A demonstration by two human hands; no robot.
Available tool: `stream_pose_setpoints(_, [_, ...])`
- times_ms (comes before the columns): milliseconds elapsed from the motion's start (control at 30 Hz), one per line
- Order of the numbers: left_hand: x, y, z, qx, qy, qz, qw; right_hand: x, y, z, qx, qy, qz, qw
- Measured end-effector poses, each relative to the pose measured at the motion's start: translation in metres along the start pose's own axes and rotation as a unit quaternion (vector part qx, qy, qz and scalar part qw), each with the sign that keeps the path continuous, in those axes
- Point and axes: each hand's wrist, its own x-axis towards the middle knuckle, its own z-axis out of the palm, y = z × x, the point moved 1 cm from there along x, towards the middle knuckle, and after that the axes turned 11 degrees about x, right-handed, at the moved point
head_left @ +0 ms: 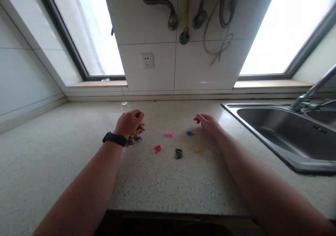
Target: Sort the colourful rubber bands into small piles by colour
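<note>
My left hand, with a black band on its wrist, is over a mixed pile of small coloured loops that look like rubber bands. Its fingers are curled in a pinch; what they hold, if anything, is too small to make out. My right hand hovers near a small blue heap, fingers loosely bent and apart, with nothing visible in them. Between the hands lie a pink heap, a red heap, a black heap of loops and a yellow heap.
A clear cup stands behind my left hand on the speckled counter. To the right is a steel sink with a faucet. Hoses and a power socket are on the tiled wall behind.
</note>
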Motion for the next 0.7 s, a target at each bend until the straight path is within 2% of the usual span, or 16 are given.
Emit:
stream_pose_setpoints(133, [0.003, -0.012, 0.001, 0.048, -0.044, 0.016, 0.998, 0.002, 0.003, -0.001, 0.020, -0.004, 0.001, 1.000])
stream_pose_setpoints(300, [0.005, -0.024, 0.005, 0.035, -0.102, 0.054, 0.993, 0.000, 0.001, 0.000, 0.014, -0.012, -0.001, 1.000])
stream_pose_setpoints(700, [0.005, -0.038, 0.002, 0.079, -0.161, 0.090, 0.980, 0.002, 0.001, 0.003, 0.027, -0.022, 0.013, 0.999])
